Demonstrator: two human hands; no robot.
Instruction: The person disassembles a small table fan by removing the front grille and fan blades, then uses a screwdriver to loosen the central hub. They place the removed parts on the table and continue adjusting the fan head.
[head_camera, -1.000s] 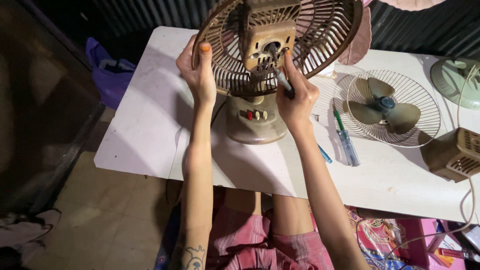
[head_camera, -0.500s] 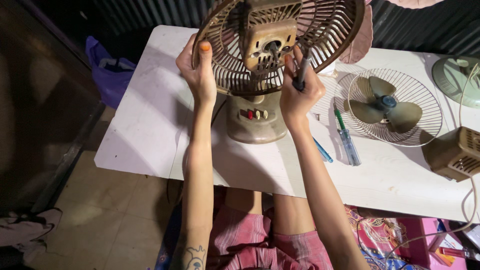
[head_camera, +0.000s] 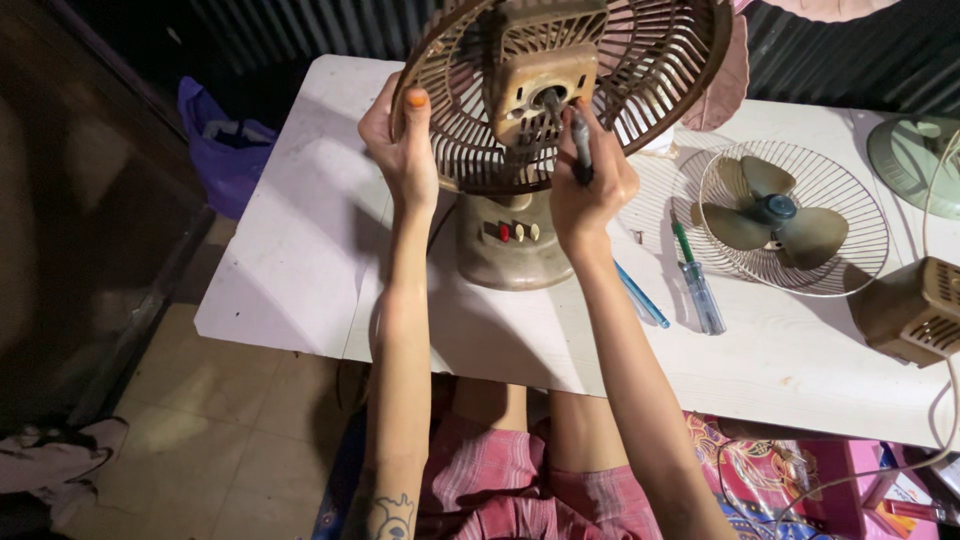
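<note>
Right grip (head_camera: 590, 185) round screwdriver (head_camera: 580, 140) at fan grille (head_camera: 660, 60)

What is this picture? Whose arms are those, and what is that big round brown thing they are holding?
The camera sits on a person's head and looks down, so the two arms are that person's own. The round brown thing is the back grille of an old table fan, which stands on a white table. You can see the fan's base with little coloured buttons. The left hand grips the grille's rim. The right hand holds a dark screwdriver pointing up at the motor box in the middle. On the table to the right lie a wire front grille with the fan blades in it, a green-tipped screwdriver and a blue pen.
</note>
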